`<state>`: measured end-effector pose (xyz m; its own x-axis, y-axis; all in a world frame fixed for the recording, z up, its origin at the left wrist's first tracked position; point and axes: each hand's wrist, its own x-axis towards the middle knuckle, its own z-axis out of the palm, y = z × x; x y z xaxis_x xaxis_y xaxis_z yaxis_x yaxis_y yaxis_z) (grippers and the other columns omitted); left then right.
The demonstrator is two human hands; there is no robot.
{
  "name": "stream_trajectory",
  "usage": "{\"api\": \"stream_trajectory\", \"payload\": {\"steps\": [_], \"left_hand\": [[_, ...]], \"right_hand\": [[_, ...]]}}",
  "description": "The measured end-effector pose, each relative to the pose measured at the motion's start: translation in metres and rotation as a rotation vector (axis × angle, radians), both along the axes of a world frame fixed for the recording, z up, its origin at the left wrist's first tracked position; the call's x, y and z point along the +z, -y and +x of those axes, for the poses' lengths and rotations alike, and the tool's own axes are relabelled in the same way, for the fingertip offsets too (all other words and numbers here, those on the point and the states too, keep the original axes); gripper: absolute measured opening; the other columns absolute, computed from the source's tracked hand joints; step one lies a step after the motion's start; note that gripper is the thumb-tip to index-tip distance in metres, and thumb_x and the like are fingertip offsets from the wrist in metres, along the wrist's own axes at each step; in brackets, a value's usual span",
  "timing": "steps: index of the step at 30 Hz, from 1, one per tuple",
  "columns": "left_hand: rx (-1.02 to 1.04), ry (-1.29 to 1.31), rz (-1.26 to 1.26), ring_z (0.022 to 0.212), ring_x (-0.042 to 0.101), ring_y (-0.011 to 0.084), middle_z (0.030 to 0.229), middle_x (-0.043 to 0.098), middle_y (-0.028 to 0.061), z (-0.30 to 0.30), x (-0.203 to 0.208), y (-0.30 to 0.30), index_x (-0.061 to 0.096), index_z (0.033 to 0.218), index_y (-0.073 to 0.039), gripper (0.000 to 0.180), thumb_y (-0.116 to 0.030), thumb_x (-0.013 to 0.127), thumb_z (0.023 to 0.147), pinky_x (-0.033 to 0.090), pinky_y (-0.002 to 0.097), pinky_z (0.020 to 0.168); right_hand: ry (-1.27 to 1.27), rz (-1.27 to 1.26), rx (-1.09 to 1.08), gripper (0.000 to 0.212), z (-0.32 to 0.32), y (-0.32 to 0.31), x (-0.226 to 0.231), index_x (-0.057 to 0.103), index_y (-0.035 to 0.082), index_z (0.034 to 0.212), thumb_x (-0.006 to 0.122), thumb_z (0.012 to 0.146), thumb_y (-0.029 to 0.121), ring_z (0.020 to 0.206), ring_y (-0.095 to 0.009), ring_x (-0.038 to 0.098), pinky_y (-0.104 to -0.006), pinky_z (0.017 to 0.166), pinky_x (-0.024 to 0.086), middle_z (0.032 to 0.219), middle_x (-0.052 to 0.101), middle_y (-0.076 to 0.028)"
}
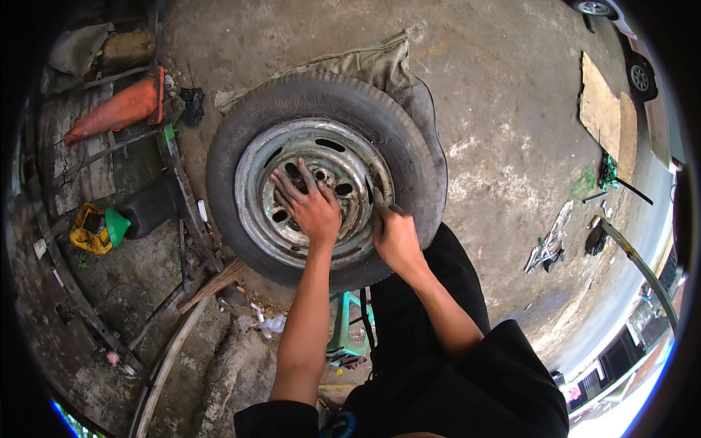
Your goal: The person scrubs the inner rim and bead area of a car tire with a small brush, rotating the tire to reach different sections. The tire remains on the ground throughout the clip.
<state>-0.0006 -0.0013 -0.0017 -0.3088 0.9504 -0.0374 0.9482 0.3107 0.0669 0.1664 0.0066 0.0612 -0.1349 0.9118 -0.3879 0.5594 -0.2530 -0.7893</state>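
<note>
Even, soft daylight, no hard shadows. Brightest at lower right, where the street is blown out. Left side dimmer. Heavy fisheye bending and black vignette at rim. Centre sharp, edges soft.

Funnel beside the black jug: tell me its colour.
The funnel is green, seen in the head view at the left, between the yellow container and the black jug.

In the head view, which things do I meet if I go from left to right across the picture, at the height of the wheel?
Yellow container → green funnel → black jug → tyre → left hand → right hand → scattered tools.
</note>
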Motion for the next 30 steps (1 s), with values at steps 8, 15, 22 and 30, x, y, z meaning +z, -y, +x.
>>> {"api": "stream_trajectory", "payload": {"steps": [8, 15, 22, 30], "left_hand": [[0.003, 0.015, 0.010, 0.152, 0.009, 0.0534, 0.162, 0.011, 0.0370, -0.0004, -0.0010, 0.0001, 0.026, 0.162, -0.010, 0.059, -0.026, 0.037, 0.106, 0.017, 0.0639, 0.119], [-0.004, 0.019, 0.041, 0.152, 0.011, 0.0537, 0.162, 0.012, 0.0380, -0.0002, -0.0018, -0.0015, 0.027, 0.161, -0.010, 0.059, -0.025, 0.038, 0.105, 0.018, 0.0642, 0.119], [0.001, 0.010, 0.009, 0.152, 0.012, 0.0537, 0.161, 0.013, 0.0377, 0.0007, 0.0012, -0.0007, 0.028, 0.161, -0.008, 0.059, -0.025, 0.039, 0.105, 0.019, 0.0640, 0.118], [-0.014, 0.029, 0.052, 0.152, 0.011, 0.0540, 0.162, 0.013, 0.0370, -0.0011, -0.0001, -0.0016, 0.028, 0.161, -0.009, 0.059, -0.026, 0.038, 0.106, 0.019, 0.0644, 0.118]], "right_hand": [[-0.021, -0.023, -0.018, 0.017, -0.0002, 0.0017, -0.0018, 0.067, -0.008, 0.099, 0.058, 0.084, -0.006, 0.085, -0.052, 0.063, -0.0536, 0.073, 0.051, 0.083, 0.062, -0.034], [-0.020, -0.031, -0.025, 0.020, -0.0010, -0.0008, 0.0001, 0.067, -0.009, 0.101, 0.056, 0.086, -0.005, 0.086, -0.052, 0.064, -0.0529, 0.073, 0.051, 0.088, 0.063, -0.035], [-0.049, -0.031, -0.020, 0.025, 0.0002, -0.0025, -0.0017, 0.067, -0.008, 0.108, 0.056, 0.086, -0.005, 0.086, -0.050, 0.065, -0.0530, 0.074, 0.051, 0.089, 0.064, -0.034], [-0.080, -0.091, -0.060, 0.025, 0.0045, -0.0034, 0.0006, 0.068, -0.008, 0.111, 0.057, 0.089, -0.004, 0.093, -0.050, 0.065, -0.0500, 0.079, 0.052, 0.092, 0.065, -0.035]]}}
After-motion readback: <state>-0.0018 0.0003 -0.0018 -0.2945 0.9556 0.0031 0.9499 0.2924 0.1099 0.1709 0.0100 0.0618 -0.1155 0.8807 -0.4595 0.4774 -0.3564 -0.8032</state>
